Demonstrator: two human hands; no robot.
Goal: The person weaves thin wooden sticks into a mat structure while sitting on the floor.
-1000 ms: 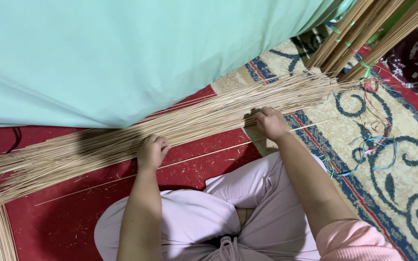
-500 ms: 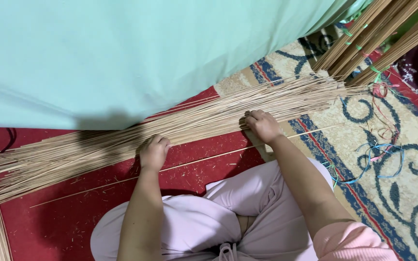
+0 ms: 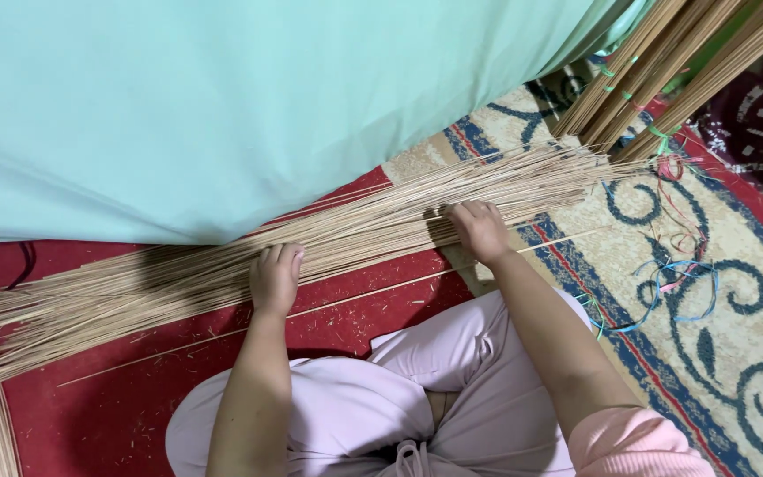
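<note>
From the head view I look down on a person who sits cross-legged in pale pink trousers (image 3: pixel 328 415) on the floor, and both hands rest on a long layer of thin sticks (image 3: pixel 222 278) that lies across in front of the knees. The sticks are straw-coloured, straight, very slim and dry-looking; they lie almost parallel, running from low at the left to higher at the right, where the ends fan out a little. I think they are laid flat like this so that the hands can reach them along the whole length. My left hand (image 3: pixel 274 278) lies palm down on the layer with the fingers close together and slightly curled over the sticks, pressing rather than pinching. My right hand (image 3: pixel 480 230) is further right, also palm down, its fingers bent onto the sticks; whether it nips some single sticks I cannot tell. One loose stick (image 3: pixel 355 300) lies apart, just nearer to the knees. Behind the layer hangs a smooth mint-green cloth (image 3: pixel 267 97). The floor is a red mat (image 3: pixel 81 415) with small splinters, beside a patterned rug (image 3: pixel 735 336) in beige and blue. At the top right lean tied bundles of sticks (image 3: pixel 664 62), with coloured strings (image 3: pixel 673 283) scattered on the rug.
</note>
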